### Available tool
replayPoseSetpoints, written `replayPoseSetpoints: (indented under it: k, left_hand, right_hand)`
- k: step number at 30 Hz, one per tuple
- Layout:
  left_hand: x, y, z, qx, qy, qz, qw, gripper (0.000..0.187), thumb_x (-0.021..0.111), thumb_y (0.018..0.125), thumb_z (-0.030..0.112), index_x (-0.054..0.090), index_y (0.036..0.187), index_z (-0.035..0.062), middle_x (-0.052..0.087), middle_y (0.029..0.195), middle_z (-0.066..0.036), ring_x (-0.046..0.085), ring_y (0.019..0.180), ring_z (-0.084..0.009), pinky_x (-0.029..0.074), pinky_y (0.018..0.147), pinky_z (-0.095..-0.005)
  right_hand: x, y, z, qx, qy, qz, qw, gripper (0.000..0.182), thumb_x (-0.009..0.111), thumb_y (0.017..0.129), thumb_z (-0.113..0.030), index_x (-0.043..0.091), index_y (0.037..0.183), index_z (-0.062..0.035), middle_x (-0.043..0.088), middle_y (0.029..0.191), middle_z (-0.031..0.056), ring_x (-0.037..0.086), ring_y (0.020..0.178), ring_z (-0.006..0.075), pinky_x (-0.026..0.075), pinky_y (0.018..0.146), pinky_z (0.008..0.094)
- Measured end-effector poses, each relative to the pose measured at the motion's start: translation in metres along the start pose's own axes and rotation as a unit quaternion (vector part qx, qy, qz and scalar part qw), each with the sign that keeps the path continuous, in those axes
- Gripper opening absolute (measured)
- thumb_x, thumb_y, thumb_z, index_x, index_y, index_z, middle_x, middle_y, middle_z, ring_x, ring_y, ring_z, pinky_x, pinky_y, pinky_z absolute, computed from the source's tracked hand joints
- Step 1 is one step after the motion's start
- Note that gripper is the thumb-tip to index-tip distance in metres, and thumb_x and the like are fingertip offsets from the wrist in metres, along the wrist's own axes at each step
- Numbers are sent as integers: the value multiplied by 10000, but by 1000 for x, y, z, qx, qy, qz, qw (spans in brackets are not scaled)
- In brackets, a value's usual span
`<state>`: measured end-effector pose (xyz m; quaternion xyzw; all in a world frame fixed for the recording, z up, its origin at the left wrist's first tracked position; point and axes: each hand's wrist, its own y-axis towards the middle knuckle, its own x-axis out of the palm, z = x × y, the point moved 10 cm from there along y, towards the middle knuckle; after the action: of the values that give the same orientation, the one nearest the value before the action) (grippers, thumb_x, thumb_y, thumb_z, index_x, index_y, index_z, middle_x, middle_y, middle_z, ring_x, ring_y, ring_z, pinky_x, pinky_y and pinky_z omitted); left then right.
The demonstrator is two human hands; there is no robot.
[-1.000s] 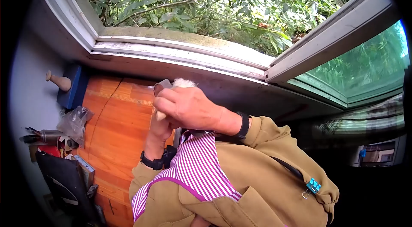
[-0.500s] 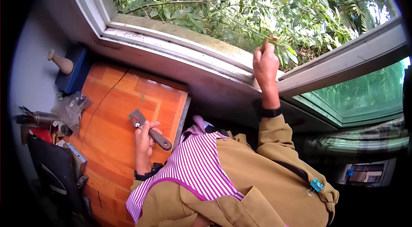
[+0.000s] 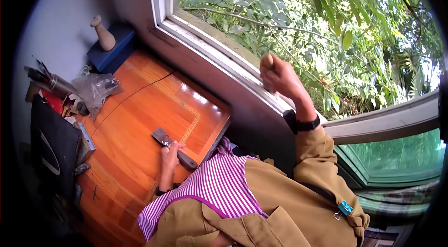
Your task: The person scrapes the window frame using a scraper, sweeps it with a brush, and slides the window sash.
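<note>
My left hand point(image 3: 170, 154) is closed round a scraper point(image 3: 185, 158) above the wooden table top point(image 3: 135, 121). The scraper's dark grey handle points toward my body, and its flat metal blade faces away. Raised at the open window, my right hand point(image 3: 283, 75) forms a fist just over the inner edge of the window sill point(image 3: 228, 68). A light-brown, wood-like handle end point(image 3: 269, 60) pokes out at the top of that fist. Below the fist the rest of that tool is blurred, so its kind cannot be made out.
A blue box point(image 3: 112, 46) with a wooden pestle-shaped piece point(image 3: 103, 34) stands in the corner. A clear plastic bag point(image 3: 95, 90), a metal cup of brushes point(image 3: 60, 86) and a black case point(image 3: 53, 139) line the table's left side. Leafy branches point(image 3: 242, 16) hang outside the window.
My right hand has come back from the opening toward the inner sill, its fist turned. The view has swung, shifting table and window rightward. My left hand still holds the scraper.
</note>
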<state>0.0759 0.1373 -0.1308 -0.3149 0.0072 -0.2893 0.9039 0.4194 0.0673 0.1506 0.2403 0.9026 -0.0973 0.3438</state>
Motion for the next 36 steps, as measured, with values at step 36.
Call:
replayPoseSetpoints:
  k: [36]
  left_hand:
    - [-15, -6, 12, 128, 20, 169, 977, 383, 467, 921, 258, 672, 775, -31, 540, 556, -16, 456, 461, -84, 339, 430, -231]
  right_hand:
    - [95, 225, -159, -367, 89, 105, 920, 199, 623, 854, -197, 510, 788, -47, 558, 563, 121, 584, 486, 223, 454, 476, 321]
